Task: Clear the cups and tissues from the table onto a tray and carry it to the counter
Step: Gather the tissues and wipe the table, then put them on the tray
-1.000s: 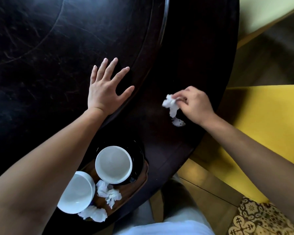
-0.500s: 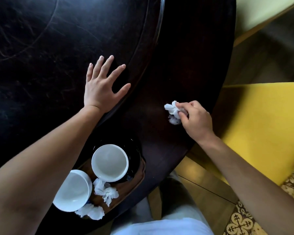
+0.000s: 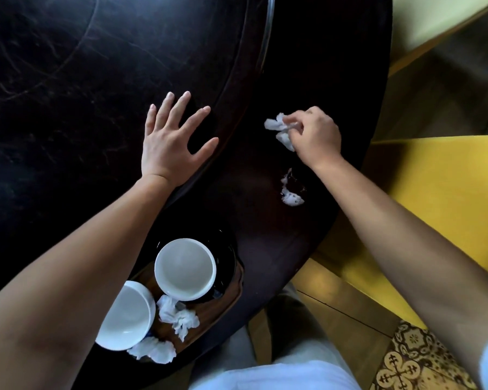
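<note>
My right hand [image 3: 316, 133] pinches a crumpled white tissue [image 3: 279, 129] over the dark table [image 3: 68, 108], near its right edge. My left hand [image 3: 169, 142] lies flat on the tabletop, fingers spread. Close to me a wooden tray [image 3: 223, 302] sits at the table's edge. It carries a white cup [image 3: 185, 266] on a black saucer [image 3: 228, 257], a second white cup [image 3: 127, 316] tilted beside it, and two crumpled tissues [image 3: 178, 313] [image 3: 152, 350]. My left forearm hides part of the tray.
A white patch [image 3: 290, 192] shows on the glossy table below my right hand; whether it is a tissue scrap or a reflection I cannot tell. A yellow chair seat [image 3: 434, 198] stands at the right. Patterned floor tiles [image 3: 406, 361] lie beyond my legs.
My right hand has moved away from me with the tissue pinched in its fingers. My left hand stays flat on the table.
</note>
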Demonstrator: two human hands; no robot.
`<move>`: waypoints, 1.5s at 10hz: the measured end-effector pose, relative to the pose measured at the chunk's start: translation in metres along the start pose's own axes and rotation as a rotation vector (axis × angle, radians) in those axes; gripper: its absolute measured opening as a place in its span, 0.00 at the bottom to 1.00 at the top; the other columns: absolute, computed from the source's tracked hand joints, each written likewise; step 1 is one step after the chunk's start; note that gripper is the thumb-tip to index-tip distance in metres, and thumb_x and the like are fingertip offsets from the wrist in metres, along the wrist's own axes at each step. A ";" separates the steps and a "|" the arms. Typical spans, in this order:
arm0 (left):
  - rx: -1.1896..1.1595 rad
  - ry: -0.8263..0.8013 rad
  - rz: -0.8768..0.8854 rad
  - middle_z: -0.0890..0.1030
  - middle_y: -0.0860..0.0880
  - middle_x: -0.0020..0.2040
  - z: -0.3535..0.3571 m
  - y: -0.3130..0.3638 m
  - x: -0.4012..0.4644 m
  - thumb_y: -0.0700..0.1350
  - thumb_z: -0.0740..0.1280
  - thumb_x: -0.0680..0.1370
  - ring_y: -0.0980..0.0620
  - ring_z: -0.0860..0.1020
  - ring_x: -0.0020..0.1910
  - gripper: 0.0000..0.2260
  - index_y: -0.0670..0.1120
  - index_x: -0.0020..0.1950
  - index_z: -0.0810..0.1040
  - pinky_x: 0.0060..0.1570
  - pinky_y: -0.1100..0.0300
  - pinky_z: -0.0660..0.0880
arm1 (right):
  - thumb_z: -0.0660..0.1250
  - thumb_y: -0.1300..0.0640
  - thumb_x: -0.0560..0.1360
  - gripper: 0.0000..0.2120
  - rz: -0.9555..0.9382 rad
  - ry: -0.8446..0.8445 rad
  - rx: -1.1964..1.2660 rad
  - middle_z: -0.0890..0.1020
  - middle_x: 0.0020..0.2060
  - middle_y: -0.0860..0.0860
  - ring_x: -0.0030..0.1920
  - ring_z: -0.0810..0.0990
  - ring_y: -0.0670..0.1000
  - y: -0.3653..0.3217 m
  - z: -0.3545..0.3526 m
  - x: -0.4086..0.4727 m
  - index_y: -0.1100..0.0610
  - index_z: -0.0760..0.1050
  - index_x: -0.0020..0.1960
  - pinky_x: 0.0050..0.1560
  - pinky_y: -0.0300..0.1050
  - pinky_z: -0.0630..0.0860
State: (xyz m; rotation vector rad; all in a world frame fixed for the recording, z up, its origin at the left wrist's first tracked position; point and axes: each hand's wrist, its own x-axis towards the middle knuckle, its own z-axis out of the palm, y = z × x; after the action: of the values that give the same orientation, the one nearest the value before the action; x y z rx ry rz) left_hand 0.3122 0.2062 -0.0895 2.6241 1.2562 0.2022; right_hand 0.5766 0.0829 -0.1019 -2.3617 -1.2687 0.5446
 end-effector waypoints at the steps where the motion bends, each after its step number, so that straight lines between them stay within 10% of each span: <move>1: 0.002 -0.008 0.003 0.60 0.50 0.84 0.000 0.001 0.000 0.66 0.60 0.81 0.45 0.53 0.84 0.28 0.58 0.79 0.69 0.81 0.42 0.47 | 0.66 0.53 0.77 0.12 -0.063 -0.045 -0.026 0.80 0.50 0.50 0.47 0.81 0.53 0.006 0.001 -0.034 0.47 0.83 0.58 0.44 0.45 0.74; 4: -0.005 0.009 0.006 0.61 0.50 0.83 0.001 0.003 0.002 0.66 0.61 0.81 0.45 0.53 0.84 0.28 0.58 0.79 0.69 0.81 0.42 0.47 | 0.70 0.60 0.75 0.10 0.051 0.005 0.220 0.82 0.46 0.47 0.46 0.81 0.46 0.025 -0.007 -0.096 0.50 0.84 0.54 0.49 0.42 0.78; 7: -0.007 0.012 0.004 0.61 0.49 0.83 0.001 0.003 0.004 0.66 0.61 0.81 0.44 0.53 0.84 0.28 0.58 0.79 0.69 0.81 0.42 0.47 | 0.76 0.59 0.73 0.08 -0.101 0.059 -0.019 0.81 0.43 0.48 0.35 0.81 0.50 0.035 0.009 -0.159 0.51 0.85 0.51 0.32 0.42 0.77; 11: -0.010 0.011 0.001 0.61 0.50 0.83 0.001 0.002 0.001 0.65 0.62 0.81 0.45 0.53 0.84 0.27 0.58 0.79 0.70 0.81 0.42 0.47 | 0.66 0.57 0.74 0.09 0.023 0.138 -0.051 0.83 0.49 0.53 0.50 0.82 0.58 0.005 -0.023 0.008 0.50 0.83 0.51 0.49 0.50 0.77; 15: 0.001 -0.008 0.001 0.60 0.50 0.84 -0.001 0.002 0.000 0.65 0.61 0.81 0.46 0.52 0.84 0.27 0.58 0.79 0.68 0.81 0.42 0.47 | 0.67 0.55 0.76 0.10 -0.013 0.036 -0.078 0.81 0.49 0.53 0.48 0.82 0.60 0.017 0.000 -0.039 0.49 0.83 0.55 0.46 0.52 0.79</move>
State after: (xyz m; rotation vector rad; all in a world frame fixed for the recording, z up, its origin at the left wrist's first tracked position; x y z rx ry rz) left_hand 0.3137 0.2050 -0.0884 2.6239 1.2531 0.1916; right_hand 0.5682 0.0413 -0.1050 -2.4141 -1.3101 0.4542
